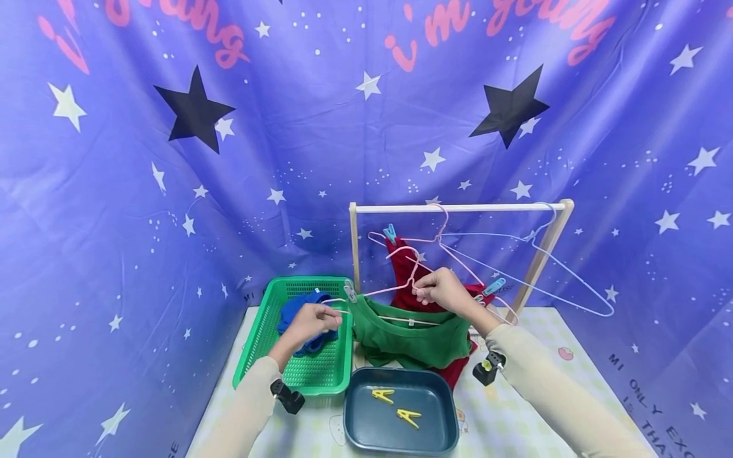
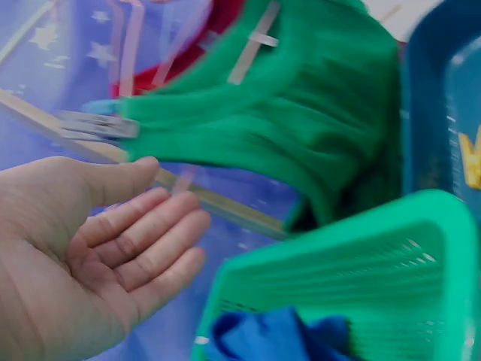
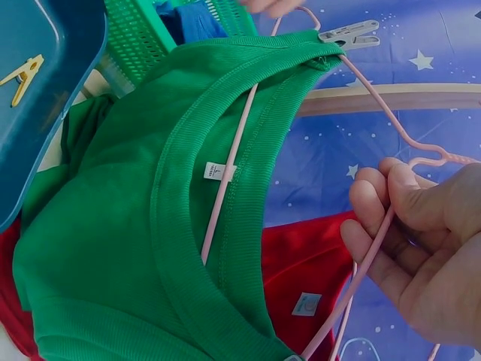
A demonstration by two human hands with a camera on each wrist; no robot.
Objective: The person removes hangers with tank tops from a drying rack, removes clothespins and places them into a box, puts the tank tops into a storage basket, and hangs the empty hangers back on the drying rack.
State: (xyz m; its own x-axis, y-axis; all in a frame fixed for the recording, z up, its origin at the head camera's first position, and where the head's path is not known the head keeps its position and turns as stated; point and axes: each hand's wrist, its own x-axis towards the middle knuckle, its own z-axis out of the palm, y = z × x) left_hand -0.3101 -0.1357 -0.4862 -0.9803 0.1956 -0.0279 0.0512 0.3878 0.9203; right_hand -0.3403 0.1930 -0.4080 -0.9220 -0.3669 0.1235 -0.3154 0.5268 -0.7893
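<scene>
My right hand [image 1: 446,292] pinches a pink hanger [image 3: 357,271] just below its hook. A green top [image 1: 409,337] with a small white neck label hangs on that hanger. One grey clothespin [image 3: 350,34] grips the top's left shoulder. Beside that shoulder my left hand [image 2: 113,256] is held with its fingers loosely extended and nothing in it. Behind the green top, a red garment [image 1: 403,270] hangs from another pink hanger [image 1: 452,251] on the rack, with blue clothespins [image 1: 494,286] at its shoulders.
A wooden rack [image 1: 395,208] stands at the back, with a bare blue hanger [image 1: 572,273] on its right end. On the left, a green basket [image 1: 252,337] holds blue cloth [image 1: 294,308]. A dark blue tray [image 1: 401,439] at the front holds two yellow clothespins [image 1: 408,416].
</scene>
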